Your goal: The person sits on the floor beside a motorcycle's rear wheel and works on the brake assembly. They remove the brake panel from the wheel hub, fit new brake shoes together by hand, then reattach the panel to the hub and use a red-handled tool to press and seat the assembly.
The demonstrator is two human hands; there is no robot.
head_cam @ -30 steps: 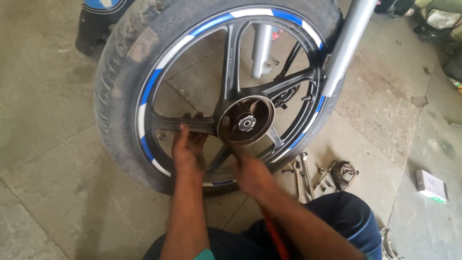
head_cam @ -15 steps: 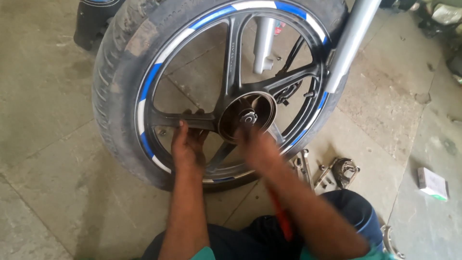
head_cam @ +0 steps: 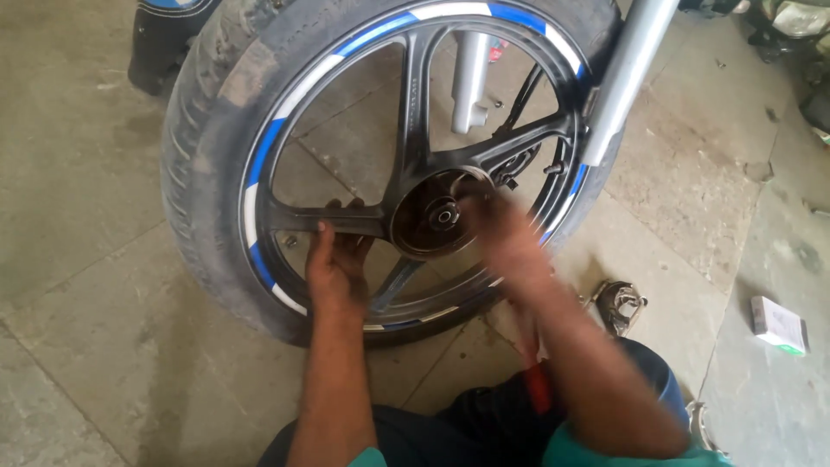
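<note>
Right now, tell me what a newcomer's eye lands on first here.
The big black motorcycle wheel with blue and white rim stripes fills the upper middle, standing on the concrete floor. The left hand grips a spoke low on the wheel, while the blurred right hand is at the hub. A small white box lies at the right.

Package: one small box [head_cam: 779,325] lying flat on the concrete floor [head_cam: 104,173]
Place: near right edge of the scene
Shape: rectangular, thin
Colours: white top, green strip along its near edge
Labels, signs, screens: none visible
</note>
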